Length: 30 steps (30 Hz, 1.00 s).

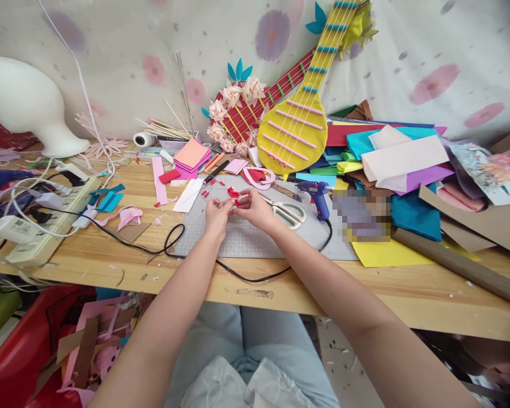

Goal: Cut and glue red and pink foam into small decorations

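Over the grey cutting mat (246, 243), my left hand (218, 214) and my right hand (254, 209) meet, fingertips pinched together. Between them is a small red piece (233, 194), perhaps foam or paper; its exact shape is too small to tell. Short red bits (213, 182) lie on the mat just beyond my left hand. A pink teardrop-shaped loop (266, 177) rests behind my right hand. To its right are white-handled scissors (289, 214), partly behind my wrist, and a blue hot glue gun (318, 195) with a black cord.
A yellow paper lute (295, 133) and a red one with pink flowers (240, 116) lean at the back. Coloured sheets (403, 156) pile up at right. A power strip (53, 226) with tangled cords stands left. A black cable (255, 279) crosses the table front.
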Each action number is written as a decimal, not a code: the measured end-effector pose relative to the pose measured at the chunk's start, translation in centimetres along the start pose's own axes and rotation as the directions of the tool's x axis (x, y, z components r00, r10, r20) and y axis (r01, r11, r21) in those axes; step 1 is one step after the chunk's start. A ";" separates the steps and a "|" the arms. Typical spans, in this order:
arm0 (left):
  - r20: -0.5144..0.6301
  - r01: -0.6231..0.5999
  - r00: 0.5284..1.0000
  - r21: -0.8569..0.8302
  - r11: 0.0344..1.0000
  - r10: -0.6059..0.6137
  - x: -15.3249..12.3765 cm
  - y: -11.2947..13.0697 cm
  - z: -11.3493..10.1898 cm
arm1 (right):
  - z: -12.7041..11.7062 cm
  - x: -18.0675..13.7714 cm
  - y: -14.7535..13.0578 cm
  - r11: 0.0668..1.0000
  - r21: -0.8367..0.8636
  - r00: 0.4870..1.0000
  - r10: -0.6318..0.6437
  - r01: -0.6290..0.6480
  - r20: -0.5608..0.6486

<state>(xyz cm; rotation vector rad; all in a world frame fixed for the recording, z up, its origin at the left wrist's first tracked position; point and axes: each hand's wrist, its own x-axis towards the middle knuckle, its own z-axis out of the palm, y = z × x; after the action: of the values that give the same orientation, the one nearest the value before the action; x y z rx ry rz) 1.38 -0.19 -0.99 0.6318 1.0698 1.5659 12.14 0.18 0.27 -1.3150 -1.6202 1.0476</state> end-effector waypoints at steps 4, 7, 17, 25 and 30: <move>-0.019 0.000 1.000 0.013 1.000 0.000 0.1 -0.1 0.1 | 0.4 0.3 -0.2 1.000 0.027 0.991 0.015 -0.011 -0.131; -0.028 0.003 1.000 0.037 0.999 -0.002 0.2 -0.2 0.1 | 0.3 -0.1 -0.3 0.999 -0.016 0.986 -0.034 0.031 -0.165; 0.042 0.021 0.999 0.021 1.000 -0.022 0.0 -0.1 0.0 | -0.3 -0.7 0.2 0.997 -0.012 0.981 -0.082 0.081 -0.177; 0.136 0.057 0.990 -0.071 0.996 -0.047 -0.4 0.2 0.3 | -0.5 -0.5 1.0 0.992 0.093 0.989 -0.069 0.082 -0.130; 0.138 0.072 0.989 -0.096 0.993 -0.059 -0.4 0.3 0.3 | -0.3 -0.6 1.0 0.991 0.090 0.989 -0.085 0.096 -0.119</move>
<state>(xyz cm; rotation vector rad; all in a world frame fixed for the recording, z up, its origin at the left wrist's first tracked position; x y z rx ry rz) 1.59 -0.46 -0.59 0.6186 0.8960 1.4888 12.83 -0.29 -0.65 -1.2046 -1.5109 0.9646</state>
